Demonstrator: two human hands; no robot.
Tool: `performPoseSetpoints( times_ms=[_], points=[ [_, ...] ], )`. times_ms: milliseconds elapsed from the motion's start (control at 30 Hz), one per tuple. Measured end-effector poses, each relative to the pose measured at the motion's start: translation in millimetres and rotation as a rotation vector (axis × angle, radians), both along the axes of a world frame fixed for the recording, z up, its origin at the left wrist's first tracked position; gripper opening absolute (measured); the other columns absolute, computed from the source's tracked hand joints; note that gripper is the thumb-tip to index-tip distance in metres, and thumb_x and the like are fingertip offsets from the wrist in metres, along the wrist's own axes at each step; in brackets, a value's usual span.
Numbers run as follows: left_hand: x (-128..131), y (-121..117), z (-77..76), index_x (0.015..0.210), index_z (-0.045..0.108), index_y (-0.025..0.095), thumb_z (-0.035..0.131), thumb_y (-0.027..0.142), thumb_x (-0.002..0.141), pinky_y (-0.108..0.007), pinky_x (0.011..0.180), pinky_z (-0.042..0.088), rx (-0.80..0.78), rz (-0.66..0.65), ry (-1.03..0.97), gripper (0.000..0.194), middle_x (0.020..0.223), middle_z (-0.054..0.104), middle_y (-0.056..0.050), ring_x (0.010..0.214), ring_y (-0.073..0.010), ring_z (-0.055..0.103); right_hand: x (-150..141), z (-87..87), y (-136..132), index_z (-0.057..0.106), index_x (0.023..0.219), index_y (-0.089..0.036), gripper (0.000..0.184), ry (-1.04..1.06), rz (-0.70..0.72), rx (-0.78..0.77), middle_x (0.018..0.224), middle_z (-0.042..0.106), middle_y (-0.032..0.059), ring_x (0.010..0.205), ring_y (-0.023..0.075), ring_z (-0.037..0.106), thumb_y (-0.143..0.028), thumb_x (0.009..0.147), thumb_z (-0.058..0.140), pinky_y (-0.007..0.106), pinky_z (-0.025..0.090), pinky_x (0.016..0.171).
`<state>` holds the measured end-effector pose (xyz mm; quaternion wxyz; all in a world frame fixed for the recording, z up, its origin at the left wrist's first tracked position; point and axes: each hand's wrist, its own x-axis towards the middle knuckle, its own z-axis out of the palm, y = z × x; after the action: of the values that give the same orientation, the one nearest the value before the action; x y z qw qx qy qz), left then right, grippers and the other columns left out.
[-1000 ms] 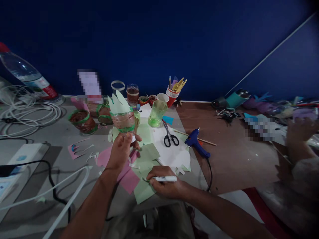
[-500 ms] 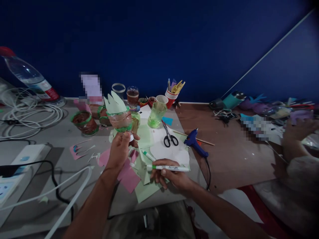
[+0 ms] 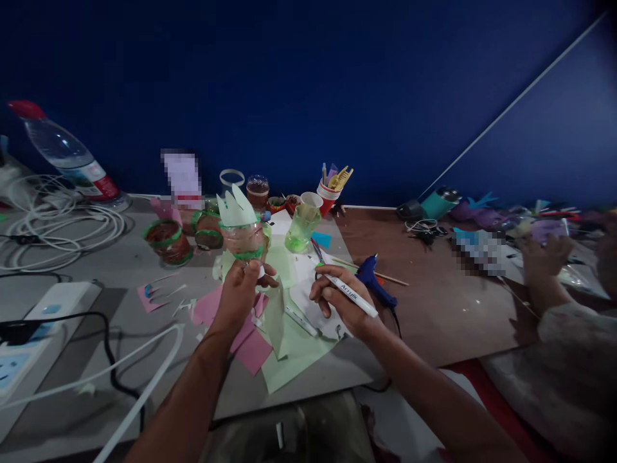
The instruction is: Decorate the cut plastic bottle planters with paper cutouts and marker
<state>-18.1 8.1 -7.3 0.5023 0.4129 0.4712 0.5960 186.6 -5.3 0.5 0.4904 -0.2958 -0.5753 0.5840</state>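
My left hand (image 3: 240, 294) is closed round the neck of an upside-down cut bottle piece (image 3: 242, 235), clear with a green band and pale green paper points on top. It holds the piece up over the paper scraps. My right hand (image 3: 337, 302) grips a white acrylic marker (image 3: 348, 294) with its green tip pointing up and left, toward the bottle piece. Under both hands lie pale green paper sheets (image 3: 294, 341) and pink paper (image 3: 250, 347). A second marker (image 3: 299, 320) lies on the green paper between my hands.
Scissors (image 3: 314, 247), a blue glue gun (image 3: 373, 283), a green plastic cup (image 3: 301, 226), a red cup of tools (image 3: 330, 190) and decorated bottle pieces (image 3: 168, 239) stand behind. Cables (image 3: 62, 218), a power strip (image 3: 33, 318) and a water bottle (image 3: 67, 157) lie left. Another person's hand (image 3: 542, 257) is at right.
My right hand has lifted the marker off the paper and swung it up toward the bottle piece, tip now pointing up-left. The left hand keeps holding the bottle piece.
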Motion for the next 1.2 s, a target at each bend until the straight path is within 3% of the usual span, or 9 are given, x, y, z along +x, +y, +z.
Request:
performPoseSetpoints(
  times_ms=[133,300,433,567,733,967,1200],
  points=[
    [2.7,-0.7,5.7,0.078,0.052,0.016,0.053,0.056,0.078,-0.031,0.066,0.049,-0.048,-0.023,0.02,0.04,0.075,0.064,-0.001,0.061,-0.0159,0.066,-9.3,8.4,-3.9,0.048,0.118,-0.023,0.031,-0.123,-0.068,0.178,0.089,0.063,0.0035,0.058,0.0095,0.055,-0.025,0.087,0.053,0.028,0.048,0.058],
    [3.5,-1.8,6.3,0.078,0.054,0.015,0.051,0.058,0.078,-0.033,0.067,0.05,-0.136,-0.066,0.072,0.043,0.08,0.065,-0.004,0.069,-0.0193,0.068,-13.7,12.8,-13.3,0.044,0.125,-0.021,0.037,-0.387,-0.05,0.485,0.098,0.064,0.0081,0.087,0.0173,0.062,-0.019,0.088,0.048,0.033,0.05,0.078],
    [2.8,-0.4,2.7,0.078,0.054,0.016,0.053,0.058,0.077,-0.034,0.069,0.051,-0.111,-0.067,0.011,0.042,0.076,0.065,-0.003,0.066,-0.0183,0.067,-16.5,3.5,-9.4,0.045,0.122,-0.022,0.038,-0.564,0.031,0.751,0.1,0.065,0.0081,0.095,0.0198,0.059,-0.016,0.084,0.049,0.038,0.046,0.087],
    [2.0,0.6,0.7,0.079,0.053,0.017,0.055,0.056,0.077,-0.033,0.069,0.051,-0.113,-0.056,-0.029,0.039,0.076,0.065,-0.002,0.065,-0.016,0.066,-15.7,-15.2,-4.9,0.049,0.119,-0.021,0.037,-0.669,-0.004,0.928,0.1,0.064,0.0102,0.098,0.0229,0.056,-0.02,0.082,0.054,0.047,0.041,0.095],
    [0.1,3.7,-3.8,0.079,0.054,0.016,0.054,0.055,0.078,-0.031,0.065,0.051,-0.101,0.003,-0.023,0.039,0.072,0.066,-0.002,0.062,-0.016,0.066,-9.5,-28.4,-6.0,0.05,0.117,-0.019,0.036,-0.759,-0.043,0.95,0.095,0.064,0.0098,0.096,0.0219,0.057,-0.021,0.082,0.055,0.048,0.039,0.098],
    [-6.2,11.2,-12.5,0.082,0.055,0.017,0.056,0.052,0.078,-0.029,0.057,0.05,-0.019,0.148,-0.078,0.035,0.066,0.063,0.0,0.051,-0.0129,0.061,-7.1,-25.8,0.6,0.052,0.115,-0.015,0.031,-0.963,-0.059,0.849,0.095,0.062,0.0119,0.093,0.0233,0.055,-0.021,0.084,0.05,0.048,0.037,0.096],
    [-6.2,7.0,-8.8,0.079,0.056,0.017,0.057,0.052,0.078,-0.027,0.056,0.05,0.046,0.127,-0.072,0.035,0.068,0.063,0.0,0.053,-0.0123,0.061,-31.6,-24.8,11.4,0.051,0.117,-0.014,0.032,-0.888,0.073,0.933,0.088,0.062,0.0107,0.091,0.0232,0.054,-0.018,0.086,0.045,0.038,0.044,0.082]
  ],
)
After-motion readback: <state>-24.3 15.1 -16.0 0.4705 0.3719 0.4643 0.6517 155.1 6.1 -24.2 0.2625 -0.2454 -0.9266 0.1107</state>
